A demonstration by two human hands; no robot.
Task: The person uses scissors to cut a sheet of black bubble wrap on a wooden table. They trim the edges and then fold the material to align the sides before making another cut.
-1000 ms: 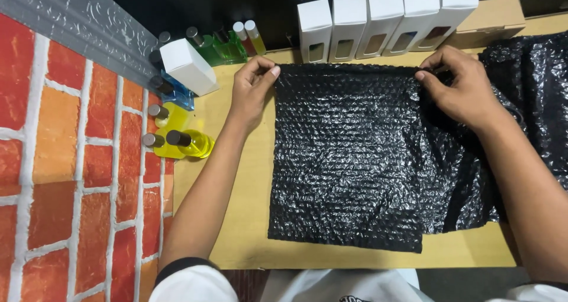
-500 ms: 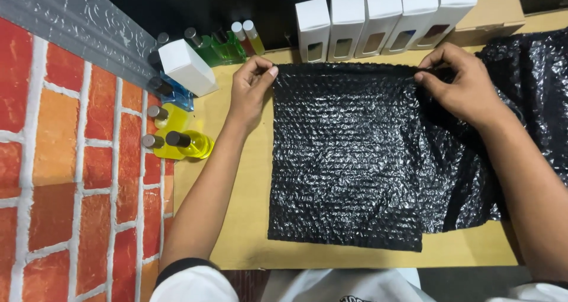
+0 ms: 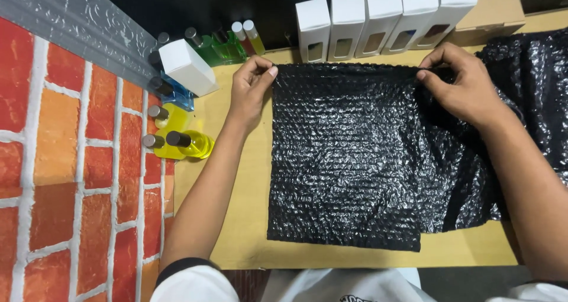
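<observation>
Pinching the far edge of a black bubble wrap sheet (image 3: 349,160) at both top corners, that's what the hands are up to. Left hand (image 3: 249,92) has thumb and fingers closed tight on the top left corner, right hand (image 3: 464,83) does the same on the top right, fingertips (image 3: 421,75) squeezed together with the plastic between them. From those pinched corners the sheet spreads flat toward the person over a tan cardboard surface (image 3: 236,219). More of the same black wrap (image 3: 526,95) lies bunched up under and past the right wrist. Just beyond the fingers there's a row of five white boxes with little windows (image 3: 384,18). Off past the left hand sits a loose white box (image 3: 188,67) leaning on some coloured bottles, green ones (image 3: 220,47) further back and yellow ones (image 3: 183,143) nearer, next to a brick-pattern wall (image 3: 71,178)
</observation>
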